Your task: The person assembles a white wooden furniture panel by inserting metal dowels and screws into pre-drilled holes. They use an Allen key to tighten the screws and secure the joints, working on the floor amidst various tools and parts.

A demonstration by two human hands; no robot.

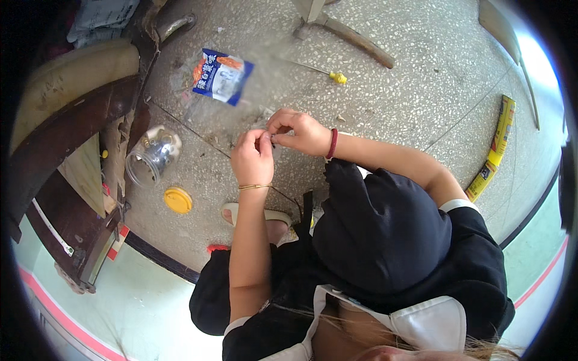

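Your two hands are together in front of you, above the speckled stone floor (421,78). Your left hand (253,157), with a thin gold bracelet (254,187) on the wrist, has its fingers closed, and your right hand (299,131), with a dark red band (332,144) on the wrist, meets it at the fingertips. Both hands pinch one very small thing (273,138) between them; it is too small to tell what it is.

On the floor just beyond your hands lies a blue and white snack bag (221,75), and near it, more to the right, a thin stick with a yellow tip (338,77). To the left of your hands a clear glass jar (152,156) lies on its side, beside dark wooden furniture (72,144). Its yellow lid (178,200) lies flat on the floor, just below the jar and apart from it. Far to the right a long yellow box (495,150) lies on the floor. Under your left forearm you can see your foot in a light sandal (265,218). You wear dark clothes with white edges.
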